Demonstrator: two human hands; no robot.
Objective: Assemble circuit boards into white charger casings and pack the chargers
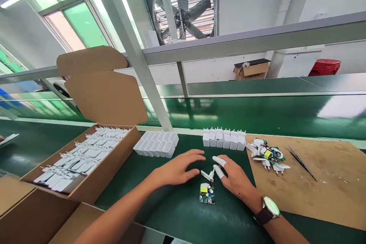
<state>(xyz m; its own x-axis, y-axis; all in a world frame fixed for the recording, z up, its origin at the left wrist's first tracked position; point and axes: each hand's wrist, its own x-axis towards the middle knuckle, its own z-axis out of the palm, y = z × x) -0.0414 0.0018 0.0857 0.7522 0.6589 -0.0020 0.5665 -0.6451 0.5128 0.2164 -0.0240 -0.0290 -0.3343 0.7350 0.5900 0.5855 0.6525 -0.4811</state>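
Circuit board (pixel 207 196) bears a yellow block (pixel 204 189) (white plug piece (pixel 211 176) at far edge); left fingers (pixel 195 158) wide, right fingers (pixel 219 161) parted.

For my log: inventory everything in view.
Open carton: one, brown, left
Packed parts: many, white, inside
Hollow cases: several, white, centre
Pronged cases: six, white, centre
Board: one, green, front centre
Plug: one, white, beyond board
Sheet: one, brown, right
Board pile: one, green and white, on sheet
Tweezers: one, dark, on sheet
Worktop: one, green, beneath
Lower box: one, brown, foreground
Small box: one, brown, background
Fan: one, dark, background
Finger covers: two, white, centre
Watch: one, brown, lower right
Left hand: one, centre
Right hand: one, centre
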